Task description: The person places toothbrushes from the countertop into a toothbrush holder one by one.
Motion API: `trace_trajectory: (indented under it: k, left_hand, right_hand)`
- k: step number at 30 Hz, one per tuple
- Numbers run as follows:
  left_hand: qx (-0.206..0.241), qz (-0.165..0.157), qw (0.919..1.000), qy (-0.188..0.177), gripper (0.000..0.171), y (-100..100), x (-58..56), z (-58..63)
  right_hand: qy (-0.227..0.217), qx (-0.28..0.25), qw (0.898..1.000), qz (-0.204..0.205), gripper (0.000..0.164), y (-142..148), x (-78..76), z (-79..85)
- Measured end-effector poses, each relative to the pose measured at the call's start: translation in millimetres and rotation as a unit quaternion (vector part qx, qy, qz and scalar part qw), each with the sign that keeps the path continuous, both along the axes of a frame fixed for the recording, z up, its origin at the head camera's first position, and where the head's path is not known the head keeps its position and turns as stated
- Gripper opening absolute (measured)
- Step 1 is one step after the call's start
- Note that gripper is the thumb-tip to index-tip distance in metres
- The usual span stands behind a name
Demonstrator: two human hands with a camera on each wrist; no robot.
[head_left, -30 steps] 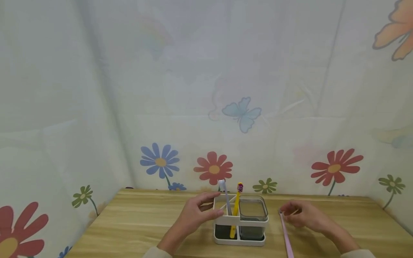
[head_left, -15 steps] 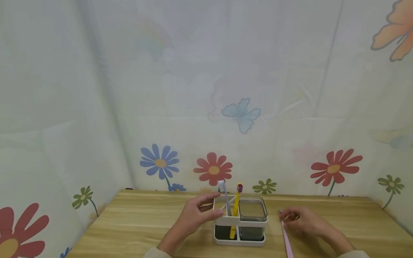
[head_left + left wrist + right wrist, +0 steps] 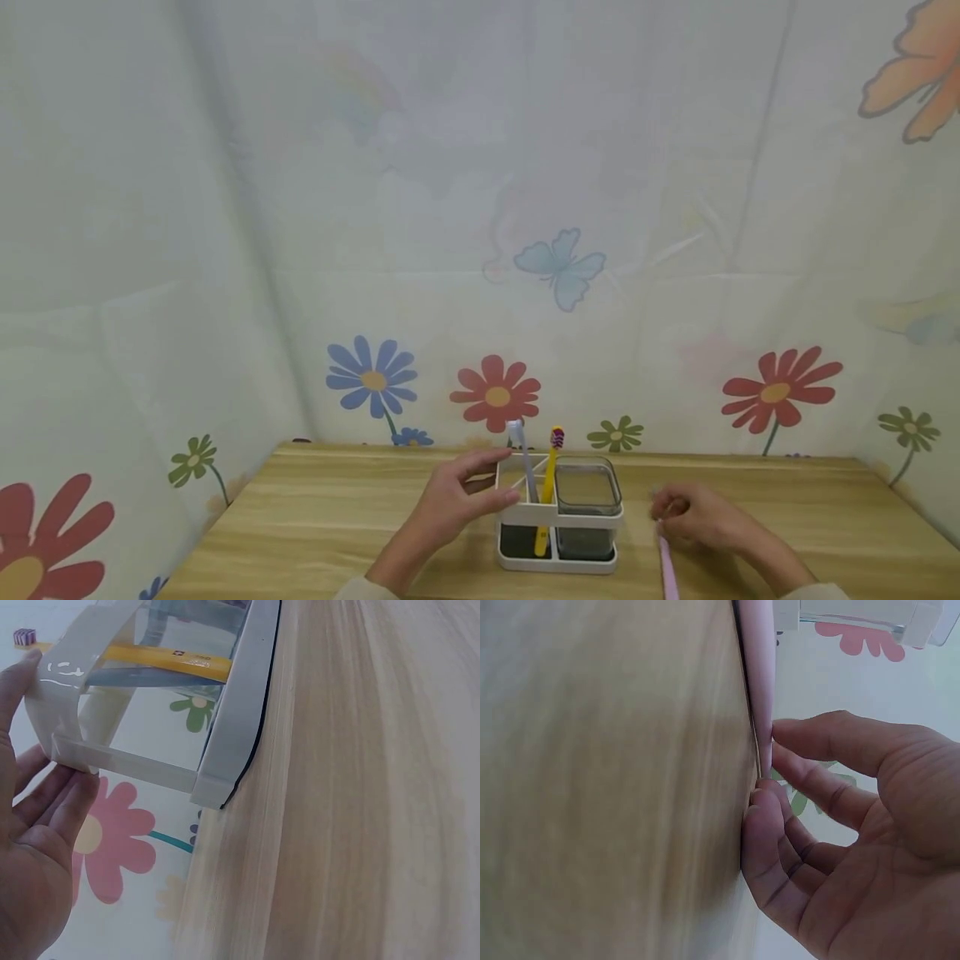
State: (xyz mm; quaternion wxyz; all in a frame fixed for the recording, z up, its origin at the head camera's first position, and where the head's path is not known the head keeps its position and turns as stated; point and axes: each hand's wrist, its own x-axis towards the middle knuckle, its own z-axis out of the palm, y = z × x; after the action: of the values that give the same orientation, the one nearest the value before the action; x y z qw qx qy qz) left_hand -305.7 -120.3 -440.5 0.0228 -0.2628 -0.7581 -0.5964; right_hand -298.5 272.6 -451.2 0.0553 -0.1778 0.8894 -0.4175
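My left hand (image 3: 447, 506) grips the upper left side of a white toothbrush holder (image 3: 558, 565), thumb in front and fingers behind. A yellow toothbrush (image 3: 550, 483) with purple bristles and a grey toothbrush (image 3: 528, 458) lean upright in its left part. A clear square cup (image 3: 588, 505) sits in its right part. To the right of the holder, my right hand (image 3: 701, 517) pinches a pink toothbrush (image 3: 668, 567) low over the table. In the right wrist view, thumb and fingertips meet on the pink toothbrush (image 3: 757, 667); its head is mostly hidden by them.
The wooden table (image 3: 337, 508) reaches back to a hanging cloth (image 3: 420, 183) printed with flowers and butterflies. The cloth also closes off the left and right sides. The pink handle runs toward the table's near side.
My right hand has slid slightly toward me along the pink toothbrush, from its head down to its neck, and its fingers have closed on it. The left hand and the toothbrush holder stay put.
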Motion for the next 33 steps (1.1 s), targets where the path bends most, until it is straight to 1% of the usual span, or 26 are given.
trace_trajectory:
  k: [3,6,8,12,15,18,20,24,28,31,33]
  left_hand:
    - [0.001,-0.001,1.0,-0.002,0.051,0,0.3,-0.3]
    - [0.0,0.0,1.0,-0.004,0.05,0,0.8,-0.2]
    - [0.0,0.002,1.0,-0.005,0.051,0,1.0,0.0]
    - [0.002,0.003,1.0,-0.005,0.053,0,0.7,0.3]
    - [0.004,0.001,1.0,-0.006,0.052,-1,0.5,-0.3]
    - [0.004,0.0,1.0,-0.006,0.051,-1,0.9,-0.6]
    - [0.005,0.001,1.0,-0.005,0.051,-2,1.3,-0.8]
    - [0.006,0.002,1.0,-0.006,0.051,-2,0.9,-0.6]
    - [0.008,-0.001,1.0,-0.004,0.052,-1,-0.3,-0.4]
    - [0.009,-0.003,0.9999,-0.005,0.052,-1,-0.4,-1.0]
    - [0.009,-0.002,0.9999,-0.007,0.052,-1,0.1,-1.6]
  right_hand:
    - [-0.016,-0.005,1.0,-0.013,0.011,-1,0.9,-0.6]
    - [-0.022,-0.01,0.999,-0.028,0.009,-1,1.4,-1.3]
    - [-0.02,-0.016,0.999,-0.032,0.009,-1,1.4,-1.8]
    - [0.0,-0.021,0.999,-0.032,0.012,1,1.9,-2.6]
    - [0.001,-0.019,0.999,-0.042,0.012,1,3.2,-3.0]
    - [-0.007,-0.011,0.997,-0.073,0.011,-1,3.8,-2.9]
    - [-0.013,-0.002,0.994,-0.104,0.011,-4,3.7,-2.6]
    - [-0.025,0.021,0.987,-0.159,0.018,-9,2.9,-1.4]
    - [-0.033,0.032,0.984,-0.174,0.023,-9,3.2,-1.8]
    - [-0.034,0.028,0.984,-0.173,0.024,-7,3.7,-2.2]
    - [-0.032,0.017,0.986,-0.165,0.022,-6,3.6,-2.2]
